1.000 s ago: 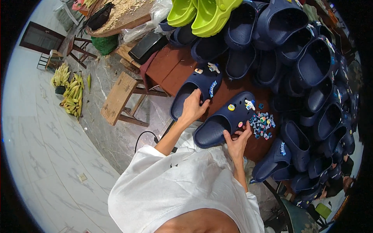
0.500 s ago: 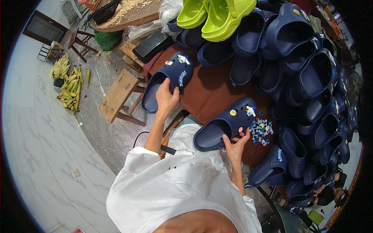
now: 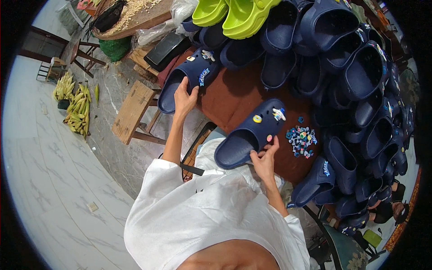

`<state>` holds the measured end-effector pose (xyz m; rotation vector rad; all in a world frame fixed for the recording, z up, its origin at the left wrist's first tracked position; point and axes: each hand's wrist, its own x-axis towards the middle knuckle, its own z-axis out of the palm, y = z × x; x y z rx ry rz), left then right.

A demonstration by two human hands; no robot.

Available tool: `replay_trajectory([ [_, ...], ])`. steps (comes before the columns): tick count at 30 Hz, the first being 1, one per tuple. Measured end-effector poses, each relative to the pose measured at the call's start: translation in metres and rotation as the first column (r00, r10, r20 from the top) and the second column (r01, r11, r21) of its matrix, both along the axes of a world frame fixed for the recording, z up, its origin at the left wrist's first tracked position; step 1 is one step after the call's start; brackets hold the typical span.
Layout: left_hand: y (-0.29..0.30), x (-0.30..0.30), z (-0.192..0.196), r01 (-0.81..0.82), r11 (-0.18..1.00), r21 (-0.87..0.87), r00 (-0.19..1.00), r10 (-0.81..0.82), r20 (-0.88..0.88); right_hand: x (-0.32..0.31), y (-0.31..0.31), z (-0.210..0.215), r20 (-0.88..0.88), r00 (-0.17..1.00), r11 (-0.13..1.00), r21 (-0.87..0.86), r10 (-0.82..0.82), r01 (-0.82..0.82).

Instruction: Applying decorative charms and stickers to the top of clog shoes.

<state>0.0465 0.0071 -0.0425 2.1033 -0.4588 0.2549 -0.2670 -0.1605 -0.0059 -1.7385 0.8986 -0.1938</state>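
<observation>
My left hand (image 3: pixel 183 101) grips the side of a navy foam clog (image 3: pixel 193 69), its toe against other clogs at the far edge of the brown cloth (image 3: pixel 234 92). That clog carries a blue-and-white lettered charm and smaller ones. Closer to me, my right hand (image 3: pixel 265 159) has its thumb and fingers closed on the edge of a second navy clog (image 3: pixel 236 146). A white figure charm (image 3: pixel 279 114), a yellow round charm (image 3: pixel 257 119) and a pink one sit on its toe. Right of it lies a small heap of loose charms (image 3: pixel 301 139).
Navy clogs (image 3: pixel 364 83) are piled along the right and far side, with lime-green clogs (image 3: pixel 245 20) on top. At left stand a wooden stool (image 3: pixel 134 108) and corn cobs (image 3: pixel 78 110) on the floor. A black box-like object (image 3: pixel 166 51) lies beyond the stool.
The view has shifted slightly. The clog in my right hand has moved a little away from the charm heap. Both hands keep their hold on the clogs.
</observation>
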Motion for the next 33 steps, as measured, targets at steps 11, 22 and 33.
replay_trajectory([
  [11,-0.003,0.006,0.013,0.059,0.998,0.033,0.98,-0.051,-0.192,0.109,0.024,0.002,0.084,0.967,0.969,0.026,0.242,-0.245],
  [22,-0.009,0.013,-0.006,0.035,0.973,-0.226,0.964,-0.093,-0.25,0.162,0.037,-0.012,0.192,0.96,0.976,0.03,0.205,-0.214],
  [33,-0.03,-0.007,0.025,-0.006,0.99,0.143,0.964,0.043,-0.261,0.148,0.021,-0.027,0.304,0.914,0.958,0.021,0.267,-0.287],
])
